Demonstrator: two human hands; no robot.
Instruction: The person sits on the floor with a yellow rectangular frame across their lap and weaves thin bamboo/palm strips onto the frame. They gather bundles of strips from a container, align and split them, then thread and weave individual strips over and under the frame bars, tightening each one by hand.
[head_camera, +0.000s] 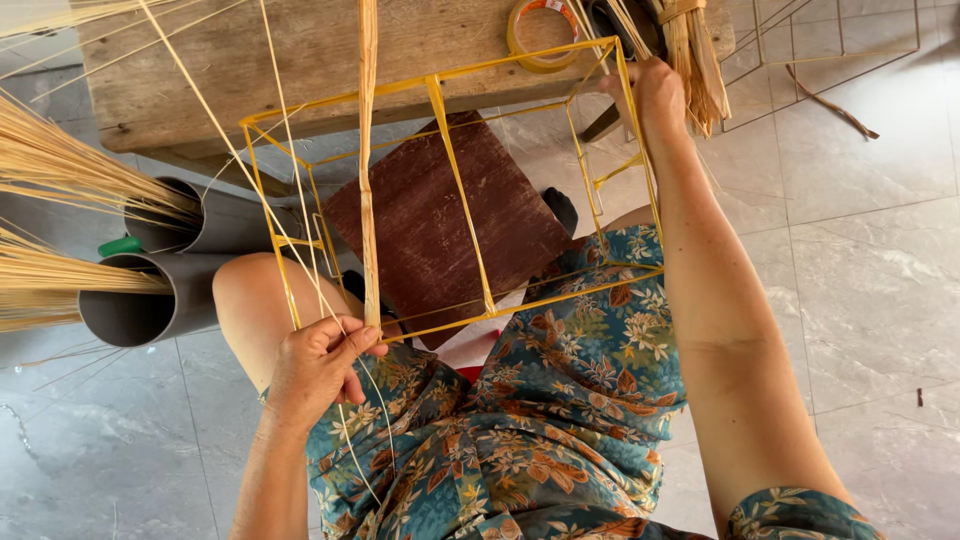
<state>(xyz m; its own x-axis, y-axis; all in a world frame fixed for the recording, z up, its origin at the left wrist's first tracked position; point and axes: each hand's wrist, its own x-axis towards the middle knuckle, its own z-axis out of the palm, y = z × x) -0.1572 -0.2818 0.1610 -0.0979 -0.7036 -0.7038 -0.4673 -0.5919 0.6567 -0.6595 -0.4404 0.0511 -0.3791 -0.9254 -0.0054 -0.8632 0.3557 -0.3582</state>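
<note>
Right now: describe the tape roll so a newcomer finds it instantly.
Start at the wooden bench along the top. Near its right end, just left of the right hand, lies the tape roll: a flat tan ring, the only round thing among straight straw strips.

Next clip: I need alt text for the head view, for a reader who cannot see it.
A seated person's left hand pinches a flat straw strip against the near edge of a yellow wire frame resting on their lap, while the right hand grips its far corner. Grey pipes holding straw bundles lie at left.
</note>
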